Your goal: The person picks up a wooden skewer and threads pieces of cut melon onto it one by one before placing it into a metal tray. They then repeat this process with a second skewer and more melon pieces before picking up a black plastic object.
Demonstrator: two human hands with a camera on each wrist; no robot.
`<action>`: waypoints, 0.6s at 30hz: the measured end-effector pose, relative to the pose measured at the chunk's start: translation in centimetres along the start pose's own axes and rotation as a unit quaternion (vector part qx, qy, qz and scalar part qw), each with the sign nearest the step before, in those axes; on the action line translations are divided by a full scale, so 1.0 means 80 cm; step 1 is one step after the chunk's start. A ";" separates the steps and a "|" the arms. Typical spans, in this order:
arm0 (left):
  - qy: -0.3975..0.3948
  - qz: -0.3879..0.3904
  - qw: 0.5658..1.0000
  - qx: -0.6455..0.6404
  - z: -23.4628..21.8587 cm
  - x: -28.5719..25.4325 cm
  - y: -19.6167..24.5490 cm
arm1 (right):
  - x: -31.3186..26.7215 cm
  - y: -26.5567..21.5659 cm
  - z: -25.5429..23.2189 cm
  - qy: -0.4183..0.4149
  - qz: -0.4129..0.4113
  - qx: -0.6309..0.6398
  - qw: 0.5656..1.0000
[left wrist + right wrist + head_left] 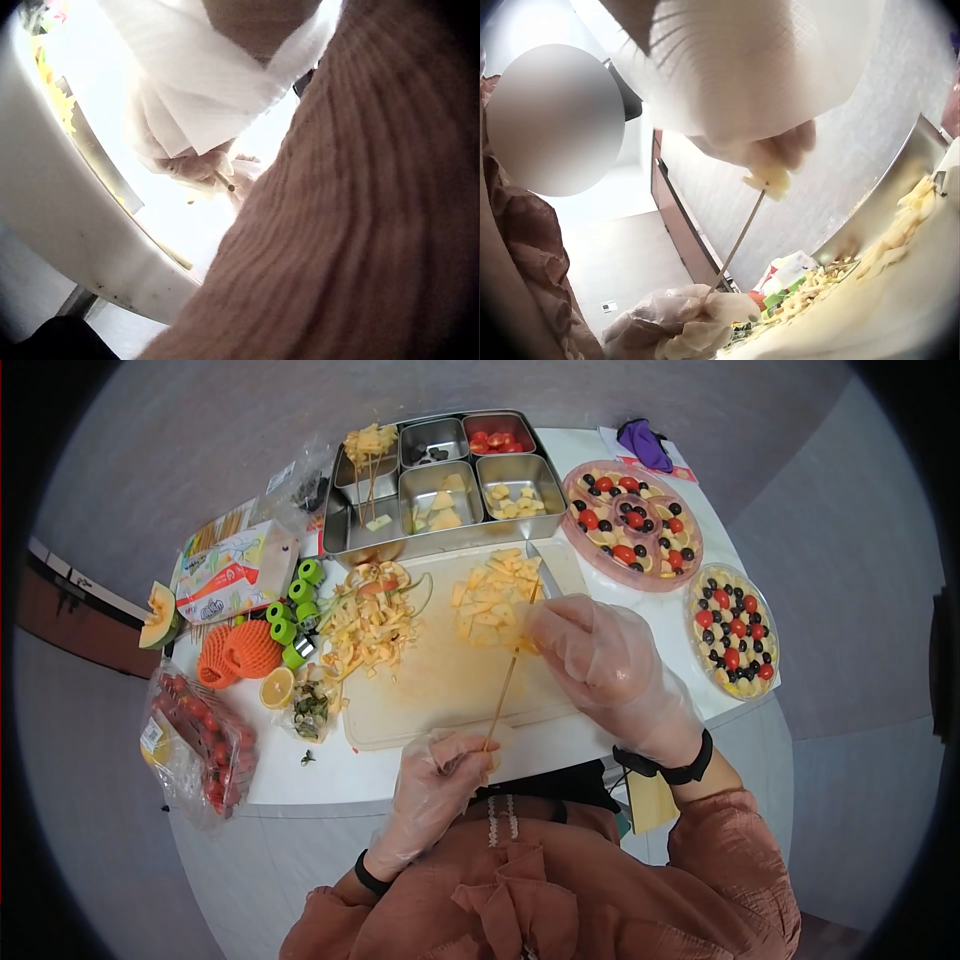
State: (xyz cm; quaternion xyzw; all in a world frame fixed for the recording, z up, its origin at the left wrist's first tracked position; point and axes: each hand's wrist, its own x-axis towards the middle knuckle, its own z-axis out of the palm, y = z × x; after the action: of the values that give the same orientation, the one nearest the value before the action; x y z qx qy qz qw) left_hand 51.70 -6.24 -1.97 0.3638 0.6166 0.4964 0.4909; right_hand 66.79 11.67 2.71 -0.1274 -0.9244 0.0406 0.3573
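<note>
My gloved left hand grips the lower end of a thin wooden skewer, held at a slant over the front of the cutting board. Up at the skewer's other end, my gloved right hand pinches a pale yellow fruit piece, which the stick enters in the right wrist view. Cut melon pieces lie on the board just beyond the right hand. A knife blade shows beside them, its handle hidden. In the left wrist view, the skewer's blunt end pokes out between the left fingers.
Peelings heap on the board's left. Behind stands a metal tray of fruit compartments, with finished skewers leaning in it. Two fruit platters sit right. Packaged tomatoes, orange foam nets and a lemon half are left.
</note>
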 end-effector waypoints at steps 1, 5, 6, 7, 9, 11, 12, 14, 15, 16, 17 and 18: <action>0.003 0.009 1.000 0.007 0.000 0.001 0.000 | 0.000 0.000 0.000 -0.003 0.001 -0.005 1.000; 0.002 0.040 0.999 0.022 0.000 0.002 -0.004 | -0.002 -0.004 0.001 0.001 0.027 0.003 1.000; 0.002 0.040 0.999 0.022 0.000 0.003 -0.004 | -0.003 -0.004 0.001 0.001 0.027 0.003 1.000; 0.004 0.039 0.999 0.018 0.000 0.003 -0.005 | -0.003 -0.004 0.001 0.001 0.026 0.002 1.000; 0.005 0.038 0.999 0.013 0.000 0.003 -0.004 | -0.003 -0.003 0.002 0.001 0.025 0.002 1.000; 0.000 0.032 0.999 0.015 -0.001 0.003 -0.002 | -0.003 -0.003 0.002 0.003 0.027 0.010 1.000; 0.000 0.032 0.999 0.014 -0.001 0.003 -0.003 | -0.002 -0.003 0.002 0.003 0.027 0.011 1.000; 0.004 0.021 1.000 0.017 -0.001 0.003 -0.005 | 0.001 -0.006 -0.002 0.013 0.032 0.023 0.999; 0.004 0.020 1.000 0.016 -0.001 0.003 -0.005 | 0.003 -0.007 -0.004 0.012 0.033 0.023 0.999; 0.014 0.014 1.000 0.015 -0.001 0.003 -0.006 | 0.005 -0.007 -0.007 0.024 0.046 0.021 0.998; 0.023 0.007 1.000 0.013 -0.002 0.002 -0.006 | 0.005 -0.005 -0.009 0.036 0.060 0.019 0.997; 0.023 0.005 1.000 0.012 -0.003 0.002 -0.007 | 0.004 -0.001 -0.008 0.035 0.061 0.019 0.997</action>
State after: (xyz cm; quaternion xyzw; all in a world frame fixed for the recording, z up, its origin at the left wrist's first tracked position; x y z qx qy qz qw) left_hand 51.48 -6.29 -2.51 0.3615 0.6316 0.4999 0.4696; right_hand 66.98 11.63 3.39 -0.1775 -0.9009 0.0753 0.3889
